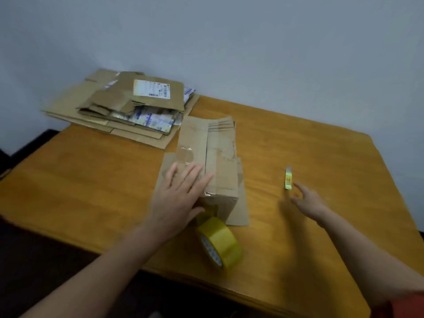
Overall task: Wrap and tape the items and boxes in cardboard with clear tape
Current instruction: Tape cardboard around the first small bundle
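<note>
Landmark: box (215, 157), wrapped in cardboard, lying on a cardboard sheet (242, 207) on the table (321, 145). We note clear tape glinting on the box's top and along its near top edge.

Left hand (181, 193): flat on the near-left part of the box's top. Fingers are straight and spread, and the thumb lies over the near edge. It presses and pinches nothing.

Tape roll (221, 242): yellowish, standing tilted on its edge just in front of the box, below the left thumb. We see a strip running from it up to the box's near face.

Right hand (305, 198): well to the right of the box and blurred. Its fingers are apart and hold nothing. The fingertips sit just beside a small yellow-green item (288, 179); we cannot tell whether they touch it.

Pile of flattened cardboard (103, 104): behind and left of the box, some pieces labelled.
</note>
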